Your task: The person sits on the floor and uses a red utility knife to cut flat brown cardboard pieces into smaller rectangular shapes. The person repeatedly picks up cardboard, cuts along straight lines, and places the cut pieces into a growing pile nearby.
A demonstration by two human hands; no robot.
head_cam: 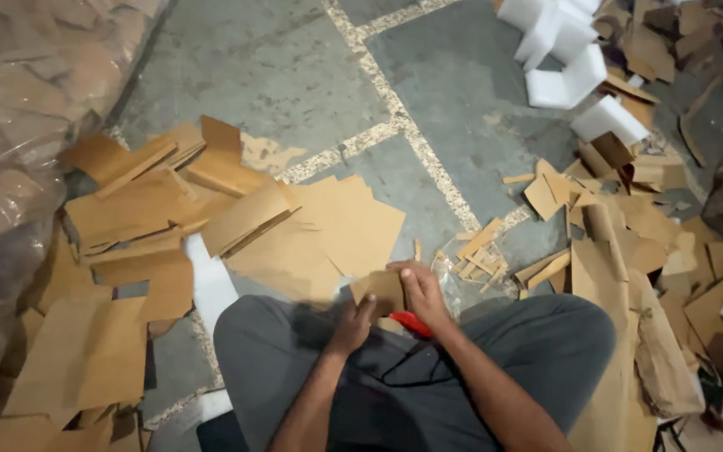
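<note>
I sit on the floor in grey trousers with both hands between my knees. My left hand (351, 326) and my right hand (423, 293) both grip a small brown cardboard piece (381, 290), the left at its lower edge, the right along its right side. A red object (412, 324) lies partly hidden under my right wrist. What it is I cannot tell.
Brown cardboard sheets (211, 218) are heaped at the left and front. More cardboard scraps (621, 226) and white foam blocks (562, 59) lie at the right. A clear plastic sack of cardboard (10, 125) stands at far left. Grey concrete floor (294, 75) shows behind.
</note>
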